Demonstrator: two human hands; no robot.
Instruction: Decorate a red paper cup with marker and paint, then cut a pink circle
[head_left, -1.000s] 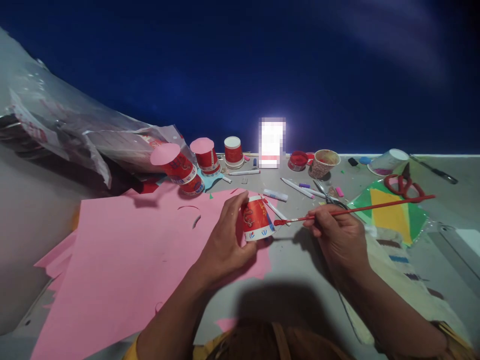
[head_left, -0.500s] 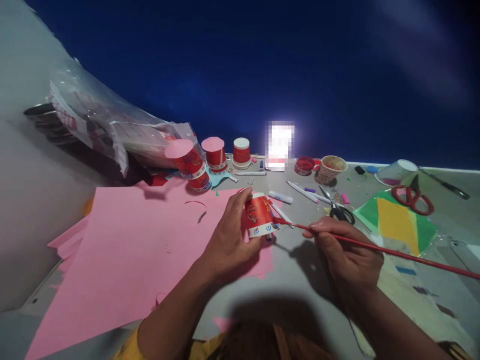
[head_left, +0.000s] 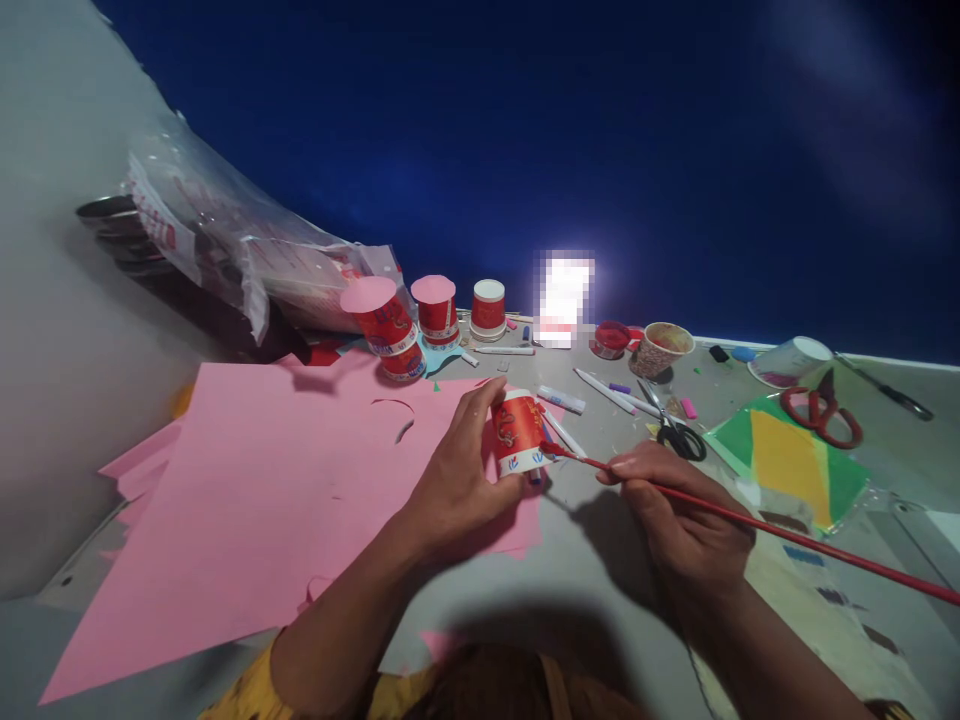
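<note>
My left hand (head_left: 465, 475) is closed round a small paper cup (head_left: 519, 430), thumb low and fingers over its far left side. The cup is upside down and slightly tilted, mostly red, with a white band of blue marks round its rim. My right hand (head_left: 675, 510) pinches a long red paintbrush (head_left: 720, 512) near its front end. The brush's red tip touches the cup's right side, close to the white band. Below my left arm lies a large sheet of pink paper (head_left: 247, 500).
Red cups with pink discs on top (head_left: 386, 330) stand at the back left, near a plastic bag (head_left: 277, 260). Behind my right hand are a red paint jar (head_left: 611, 340), a stained paper cup (head_left: 661, 345), black-handled scissors (head_left: 679, 438), red-handled scissors (head_left: 825, 418) and several markers.
The brush tip has moved slightly down and left against the cup, and my right hand with it. My left hand still holds the cup. The whole view has shifted a little.
</note>
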